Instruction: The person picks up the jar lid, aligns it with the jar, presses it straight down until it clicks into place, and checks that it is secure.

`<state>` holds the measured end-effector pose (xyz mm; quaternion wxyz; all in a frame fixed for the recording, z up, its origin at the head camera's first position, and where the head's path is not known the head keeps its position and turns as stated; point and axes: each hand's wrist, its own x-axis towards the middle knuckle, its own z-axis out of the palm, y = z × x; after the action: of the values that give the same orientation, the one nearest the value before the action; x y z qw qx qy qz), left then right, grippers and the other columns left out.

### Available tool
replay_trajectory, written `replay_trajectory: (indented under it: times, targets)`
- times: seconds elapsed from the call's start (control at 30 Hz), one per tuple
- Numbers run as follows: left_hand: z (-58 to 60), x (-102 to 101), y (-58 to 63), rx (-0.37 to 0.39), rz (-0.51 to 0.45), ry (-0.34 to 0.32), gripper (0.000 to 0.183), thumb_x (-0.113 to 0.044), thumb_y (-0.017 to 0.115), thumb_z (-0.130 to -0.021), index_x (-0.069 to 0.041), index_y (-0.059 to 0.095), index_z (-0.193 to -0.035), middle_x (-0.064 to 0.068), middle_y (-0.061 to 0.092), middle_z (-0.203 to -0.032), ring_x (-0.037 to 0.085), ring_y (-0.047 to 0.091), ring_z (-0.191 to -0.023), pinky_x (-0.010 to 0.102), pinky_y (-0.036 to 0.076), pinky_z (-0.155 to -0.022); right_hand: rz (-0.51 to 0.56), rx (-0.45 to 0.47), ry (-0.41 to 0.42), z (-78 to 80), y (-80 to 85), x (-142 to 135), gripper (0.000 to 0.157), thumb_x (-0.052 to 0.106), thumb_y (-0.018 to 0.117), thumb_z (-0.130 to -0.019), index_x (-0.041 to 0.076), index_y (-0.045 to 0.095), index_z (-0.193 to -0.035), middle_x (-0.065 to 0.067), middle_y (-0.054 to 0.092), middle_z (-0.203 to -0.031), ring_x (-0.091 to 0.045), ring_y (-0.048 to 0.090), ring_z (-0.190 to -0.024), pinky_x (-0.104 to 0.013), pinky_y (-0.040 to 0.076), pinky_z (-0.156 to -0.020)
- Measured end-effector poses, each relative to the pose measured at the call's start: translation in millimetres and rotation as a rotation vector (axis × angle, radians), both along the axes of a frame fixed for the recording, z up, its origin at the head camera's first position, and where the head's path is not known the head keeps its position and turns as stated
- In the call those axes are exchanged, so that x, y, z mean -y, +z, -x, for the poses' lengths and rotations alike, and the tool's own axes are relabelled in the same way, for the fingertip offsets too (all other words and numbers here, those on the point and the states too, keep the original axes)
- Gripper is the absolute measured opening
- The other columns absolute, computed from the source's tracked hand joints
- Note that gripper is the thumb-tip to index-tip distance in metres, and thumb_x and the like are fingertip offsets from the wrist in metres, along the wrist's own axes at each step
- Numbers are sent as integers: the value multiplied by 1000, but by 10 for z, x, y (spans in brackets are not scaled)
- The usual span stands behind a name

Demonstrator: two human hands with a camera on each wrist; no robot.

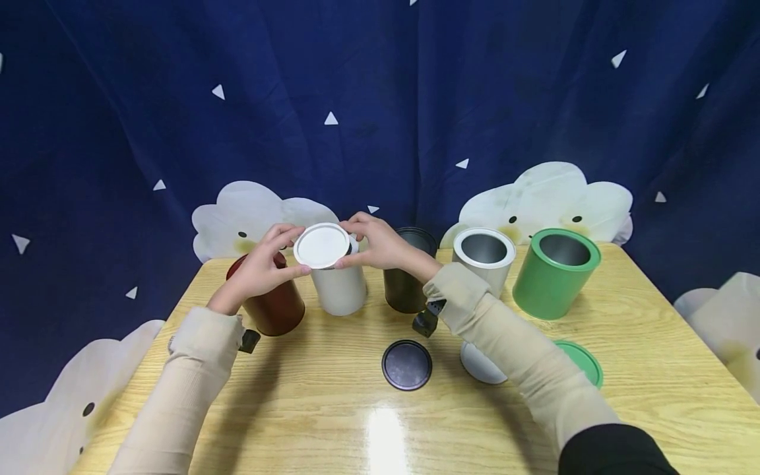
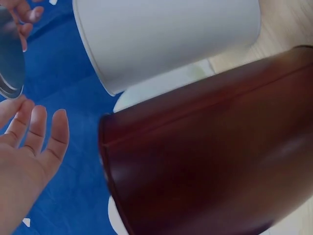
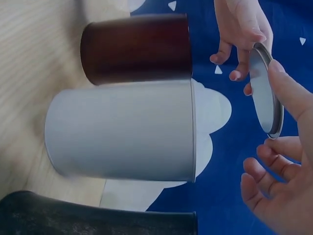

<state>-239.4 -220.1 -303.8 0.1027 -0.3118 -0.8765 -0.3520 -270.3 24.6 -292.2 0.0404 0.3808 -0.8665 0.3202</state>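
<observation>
Pale wood grain on the desk [image 1: 320, 409], a bright patch of light glaring near its front edge, and behind it a deep blue curtain [image 1: 368, 59] sprinkled with white triangles and cloud shapes, some with little faces. And here are the 2 hands, left hand [image 1: 261, 264] and right hand [image 1: 380, 243], meeting on a raised white lid [image 1: 322, 246]! Each pinches its rim, thumb at the near side, the other fingers partly spread and loosely bent. The lid hangs slightly tilted above the left white can [image 1: 340, 290], clear of it, not touching. Just beside the left hand stands the dark red can [image 1: 276, 303]; below the right forearm, the black can [image 1: 406, 290]. Farther right, the right white can [image 1: 491, 269] and the green can [image 1: 549, 287] show open mouths. Down front lie 3 more lids: black lid [image 1: 406, 365], flat white lid [image 1: 482, 364], green lid [image 1: 584, 364], the last 2 partly behind the right sleeve [image 1: 510, 343].
</observation>
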Motion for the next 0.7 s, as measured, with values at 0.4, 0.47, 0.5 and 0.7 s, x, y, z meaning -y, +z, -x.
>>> replay_trajectory:
  times: [0.4,0.47,0.5,0.7]
  targets:
    - [243,33,-23,59,5,3,64,-6,72,-77,7,41,-132,18,40,-125,28,42,-104,43,44,-72,-33,21,-17,220,-18,35,69,34,76,-73,5,51,-129,-10,51,-112,-25,51,-95,-31,41,-79]
    - [279,36,-34,78,7,5,63,-7,71,-78,7,41,-132,19,40,-125,29,42,-105,46,43,-73,-46,27,-18,264,-34,43,68,35,76,-73,5,51,-129,-10,51,-113,-27,52,-97,-31,42,-80]
    - [297,36,-42,93,2,5,63,-7,71,-78,7,40,-132,19,39,-125,30,41,-106,48,43,-74,-53,30,-16,284,-41,47,67,35,76,-73,6,52,-129,-11,51,-113,-28,52,-98,-31,42,-80]
    - [374,30,-79,149,19,5,63,-11,71,-79,5,42,-132,18,38,-126,32,40,-110,48,39,-81,-104,37,-28,379,-76,64,68,36,76,-73,5,52,-129,-12,51,-115,-25,53,-95,-30,42,-81]
